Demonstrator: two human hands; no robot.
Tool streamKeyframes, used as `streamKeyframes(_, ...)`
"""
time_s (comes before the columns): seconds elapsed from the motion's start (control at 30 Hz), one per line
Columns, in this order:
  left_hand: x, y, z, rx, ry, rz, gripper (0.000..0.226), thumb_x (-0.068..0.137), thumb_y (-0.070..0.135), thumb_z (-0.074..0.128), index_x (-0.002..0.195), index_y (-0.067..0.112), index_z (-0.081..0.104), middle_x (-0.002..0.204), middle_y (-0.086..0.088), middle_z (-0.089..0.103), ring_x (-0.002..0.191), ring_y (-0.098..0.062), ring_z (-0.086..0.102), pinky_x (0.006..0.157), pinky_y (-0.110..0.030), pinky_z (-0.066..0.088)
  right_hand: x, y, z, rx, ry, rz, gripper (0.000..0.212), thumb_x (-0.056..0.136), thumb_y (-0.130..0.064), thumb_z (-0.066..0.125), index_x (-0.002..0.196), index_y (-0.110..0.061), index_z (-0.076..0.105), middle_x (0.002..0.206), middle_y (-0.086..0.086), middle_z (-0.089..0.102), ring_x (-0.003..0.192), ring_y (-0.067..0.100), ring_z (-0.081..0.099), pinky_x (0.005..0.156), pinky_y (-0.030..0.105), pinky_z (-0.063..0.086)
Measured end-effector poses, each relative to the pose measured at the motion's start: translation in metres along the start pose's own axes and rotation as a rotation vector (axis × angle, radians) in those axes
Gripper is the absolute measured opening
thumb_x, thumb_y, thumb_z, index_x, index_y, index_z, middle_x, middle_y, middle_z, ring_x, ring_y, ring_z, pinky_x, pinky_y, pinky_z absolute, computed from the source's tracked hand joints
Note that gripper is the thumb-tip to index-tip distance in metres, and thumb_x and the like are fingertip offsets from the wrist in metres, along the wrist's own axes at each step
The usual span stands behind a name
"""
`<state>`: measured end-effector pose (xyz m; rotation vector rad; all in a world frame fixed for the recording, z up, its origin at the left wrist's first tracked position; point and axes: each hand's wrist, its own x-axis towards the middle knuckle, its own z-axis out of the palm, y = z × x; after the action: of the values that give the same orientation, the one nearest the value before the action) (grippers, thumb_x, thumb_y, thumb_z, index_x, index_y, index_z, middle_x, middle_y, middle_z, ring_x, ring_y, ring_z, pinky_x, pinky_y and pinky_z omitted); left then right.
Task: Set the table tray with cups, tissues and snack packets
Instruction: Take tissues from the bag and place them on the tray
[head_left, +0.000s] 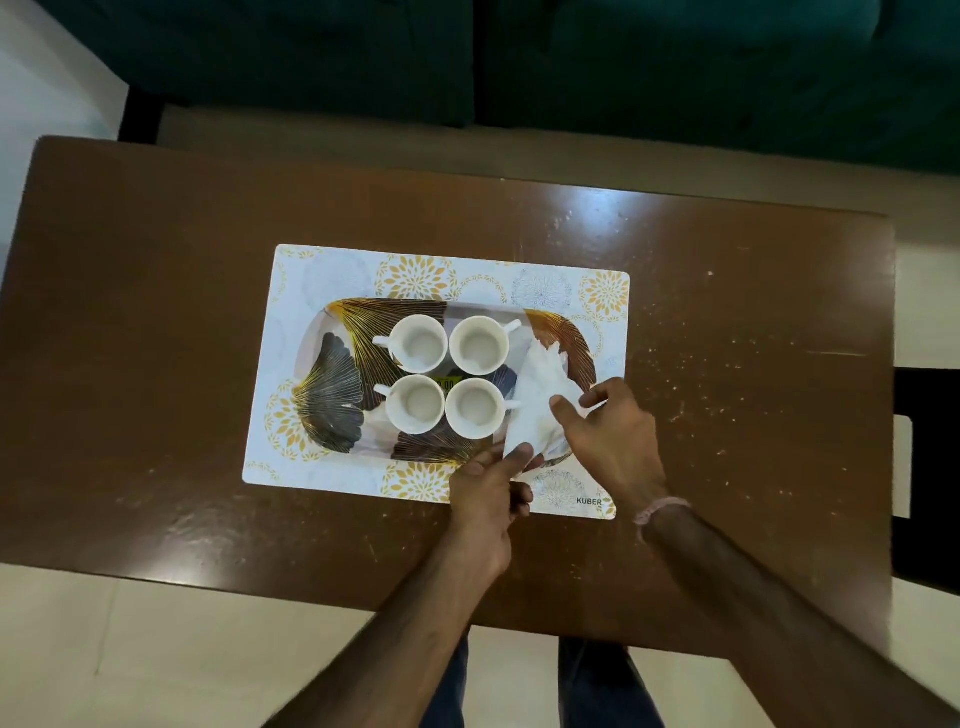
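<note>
An oval tray (332, 374) with a gold and dark leaf pattern lies on a white floral placemat (337, 270). Several empty white cups (418, 344) stand in a square in the tray's middle. White tissues (537, 395) lie on the tray's right end. My left hand (491, 493) pinches the tissues' near corner with thumb and finger. My right hand (608, 431) rests on the tissues' right side, fingers spread and touching them. No snack packets are in view.
The placemat sits on a brown wooden table (156, 312) with scuffed, speckled marks at the right. A dark green sofa (467, 62) stands beyond the far edge. My legs show below the near edge.
</note>
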<state>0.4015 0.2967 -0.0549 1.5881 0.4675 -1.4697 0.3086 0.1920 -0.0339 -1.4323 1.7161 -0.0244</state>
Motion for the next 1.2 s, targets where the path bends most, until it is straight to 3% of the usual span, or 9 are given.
streamKeyframes(0.1, 0.004, 0.003, 0.002, 0.199, -0.015, 0.078, 0.018, 0.086, 0.014, 0.074, 0.104, 0.011, 0.070, 0.085, -0.007, 0.078, 0.037, -0.009, 0.044, 0.037, -0.019, 0.034, 0.004, -0.002, -0.004, -0.091, 0.121, -0.163, 0.028, 0.085, -0.038, 0.068, 0.099, -0.020, 0.052, 0.081, 0.003, 0.065, 0.074, 0.024, 0.065, 0.068, 0.033, 0.053)
streamKeyframes(0.2, 0.010, 0.006, 0.004, 0.359, -0.016, 0.162, 0.015, 0.087, 0.015, 0.073, 0.102, 0.016, 0.071, 0.081, -0.006, 0.078, 0.034, -0.008, 0.041, 0.036, -0.017, 0.032, 0.004, -0.002, -0.003, -0.218, 0.136, -0.316, 0.021, 0.087, -0.029, 0.066, 0.104, -0.021, 0.057, 0.097, 0.006, 0.064, 0.081, 0.024, 0.065, 0.070, 0.038, 0.057)
streamKeyframes(0.37, 0.012, 0.005, 0.000, 0.431, 0.072, 0.244, 0.021, 0.085, 0.019, 0.075, 0.105, 0.015, 0.074, 0.084, -0.004, 0.078, 0.037, -0.005, 0.048, 0.037, -0.019, 0.035, 0.002, 0.005, 0.009, -0.603, 0.066, -0.513, 0.037, 0.091, -0.035, 0.060, 0.127, -0.028, 0.060, 0.127, 0.011, 0.052, 0.114, 0.030, 0.051, 0.090, 0.047, 0.047)
streamKeyframes(0.47, 0.010, 0.003, -0.005, 0.391, 0.019, 0.288, 0.018, 0.088, 0.016, 0.072, 0.104, 0.024, 0.074, 0.093, -0.003, 0.078, 0.044, -0.004, 0.054, 0.039, -0.018, 0.038, 0.007, 0.001, 0.013, -0.583, 0.073, -0.514, 0.045, 0.090, -0.028, 0.059, 0.135, -0.029, 0.054, 0.137, 0.010, 0.045, 0.119, 0.032, 0.044, 0.091, 0.050, 0.041)
streamKeyframes(0.63, 0.009, 0.000, -0.014, 0.566, -0.103, 0.504, 0.027, 0.092, 0.014, 0.067, 0.118, 0.020, 0.072, 0.107, 0.002, 0.076, 0.089, -0.010, 0.072, 0.077, -0.028, 0.057, 0.035, -0.019, 0.005, -0.662, -0.123, -0.563, 0.073, 0.070, -0.005, 0.057, 0.131, -0.045, 0.052, 0.147, 0.004, 0.029, 0.121, 0.034, 0.030, 0.093, 0.048, 0.029)
streamKeyframes(0.73, 0.012, -0.002, -0.017, 0.651, -0.124, 0.596, 0.031, 0.093, 0.015, 0.065, 0.124, 0.019, 0.070, 0.113, 0.003, 0.075, 0.097, -0.012, 0.071, 0.084, -0.029, 0.058, 0.051, -0.032, -0.001, -0.814, -0.259, -0.672, 0.059, 0.074, -0.010, 0.064, 0.120, -0.046, 0.060, 0.142, 0.002, 0.032, 0.120, 0.032, 0.029, 0.090, 0.048, 0.028)
streamKeyframes(0.87, 0.015, -0.005, -0.017, 0.620, 0.000, 0.544, 0.022, 0.089, 0.021, 0.072, 0.111, 0.020, 0.075, 0.102, 0.005, 0.077, 0.094, -0.011, 0.070, 0.080, -0.030, 0.057, 0.066, -0.046, -0.011, -1.002, -0.313, -0.784, 0.029, 0.082, -0.038, 0.068, 0.111, -0.040, 0.065, 0.131, 0.001, 0.041, 0.118, 0.030, 0.033, 0.091, 0.051, 0.030)
streamKeyframes(1.03, 0.018, -0.005, -0.015, 0.466, 0.104, 0.341, 0.007, 0.085, 0.027, 0.076, 0.078, 0.024, 0.075, 0.078, 0.005, 0.078, 0.080, -0.014, 0.073, 0.070, -0.034, 0.055, 0.078, -0.057, -0.018, -1.131, -0.336, -0.800, 0.047, 0.083, -0.066, 0.057, 0.113, -0.031, 0.067, 0.125, 0.004, 0.048, 0.116, 0.028, 0.038, 0.093, 0.053, 0.029)
streamKeyframes(1.2, 0.017, -0.003, -0.012, 0.436, 0.232, 0.323, 0.017, 0.083, 0.035, 0.077, 0.085, 0.018, 0.075, 0.061, 0.006, 0.073, 0.056, -0.007, 0.070, 0.050, -0.026, 0.046, 0.074, -0.053, -0.010, -1.171, -0.265, -0.781, 0.060, 0.079, -0.065, 0.062, 0.121, -0.023, 0.060, 0.124, 0.008, 0.049, 0.115, 0.031, 0.042, 0.097, 0.054, 0.031)
